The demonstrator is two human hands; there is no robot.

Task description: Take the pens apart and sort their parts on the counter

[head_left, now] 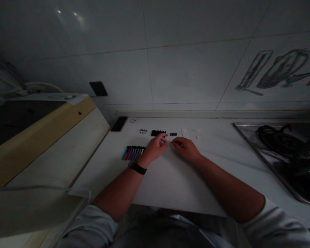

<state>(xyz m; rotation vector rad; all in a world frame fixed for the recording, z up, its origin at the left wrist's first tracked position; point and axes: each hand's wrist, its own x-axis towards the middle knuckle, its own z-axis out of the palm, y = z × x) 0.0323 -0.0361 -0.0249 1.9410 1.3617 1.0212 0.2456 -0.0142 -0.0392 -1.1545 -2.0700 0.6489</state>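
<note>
My left hand [157,146], with a black watch on its wrist, hovers over the white counter, its index finger and thumb curled toward each other. Facing it across a small gap is my right hand [185,148], fingers folded in a pinch. Whatever either hand holds is too small and dark to make out. A row of black caps or tubes [158,132] lies just behind my left fingers. Small dark pieces [173,134] and thin white sticks [184,133] lie behind my right hand. Red and blue pen-like tubes with black ends [131,153] are lined up beside my left hand, partly covered by it.
Small metal parts [143,131], a thin ring [133,121] and a phone [119,124] lie at the back left. Tiny white bits [197,137] are at the right. A gas stove [279,141] borders the counter [170,186] on the right; a pale cabinet [67,137] stands left.
</note>
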